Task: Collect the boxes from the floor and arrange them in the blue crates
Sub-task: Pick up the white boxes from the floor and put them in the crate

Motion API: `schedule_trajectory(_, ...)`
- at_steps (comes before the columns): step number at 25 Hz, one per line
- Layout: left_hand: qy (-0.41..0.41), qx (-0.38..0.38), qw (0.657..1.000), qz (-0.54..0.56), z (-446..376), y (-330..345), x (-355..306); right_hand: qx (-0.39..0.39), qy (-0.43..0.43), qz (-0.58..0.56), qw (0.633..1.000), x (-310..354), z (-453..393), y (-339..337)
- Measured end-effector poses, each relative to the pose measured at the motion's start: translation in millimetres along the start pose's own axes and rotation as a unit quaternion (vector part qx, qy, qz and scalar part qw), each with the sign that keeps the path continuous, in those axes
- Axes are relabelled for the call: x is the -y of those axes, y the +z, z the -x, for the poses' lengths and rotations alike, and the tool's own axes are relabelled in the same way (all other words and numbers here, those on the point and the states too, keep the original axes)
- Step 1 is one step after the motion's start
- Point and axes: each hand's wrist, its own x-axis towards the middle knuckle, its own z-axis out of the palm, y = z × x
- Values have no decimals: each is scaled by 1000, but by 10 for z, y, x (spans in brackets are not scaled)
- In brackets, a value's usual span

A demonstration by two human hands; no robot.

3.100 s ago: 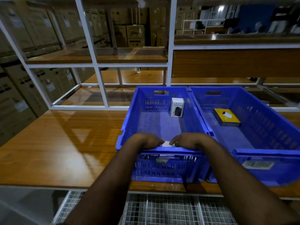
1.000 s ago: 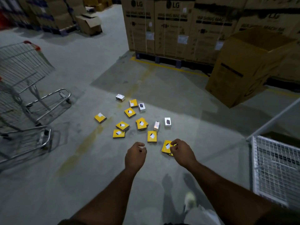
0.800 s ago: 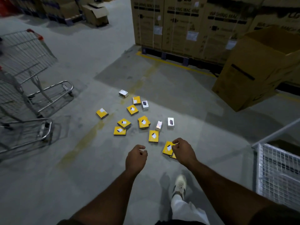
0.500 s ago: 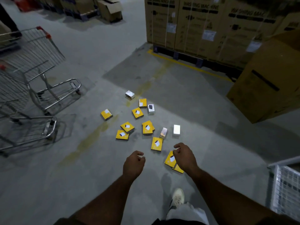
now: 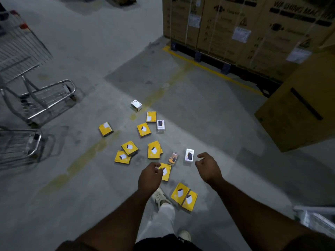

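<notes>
Several small yellow and white boxes lie scattered on the grey floor. My left hand [image 5: 150,176] hangs with curled fingers over the left edge of a yellow box [image 5: 166,172]; I cannot tell if it touches it. My right hand [image 5: 207,166] is open with spread fingers, just right of a white box [image 5: 189,155] standing on the floor. A small orange-tinted box [image 5: 173,158] sits between the hands. Two yellow boxes [image 5: 184,196] lie side by side near my foot. The blue crates are out of view.
Metal shopping trolleys [image 5: 34,98] stand at the left. Tall cardboard cartons on a pallet [image 5: 244,29] fill the back right, and a tilted brown carton [image 5: 301,109] stands at the right. A wire-mesh rack corner [image 5: 315,220] shows at lower right. My shoe [image 5: 160,197] is below the hands.
I turned from the crates to the floor and have walked closer to the boxes. Both hands have reached forward and lower; the right hand's fingers have spread apart.
</notes>
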Motion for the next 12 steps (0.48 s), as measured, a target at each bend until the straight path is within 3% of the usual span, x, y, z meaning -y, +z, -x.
schedule_trajectory(12, -56, 15, 998, -35, -1896, 492, -630, 42, 50, 67, 996, 348, -1871, 105)
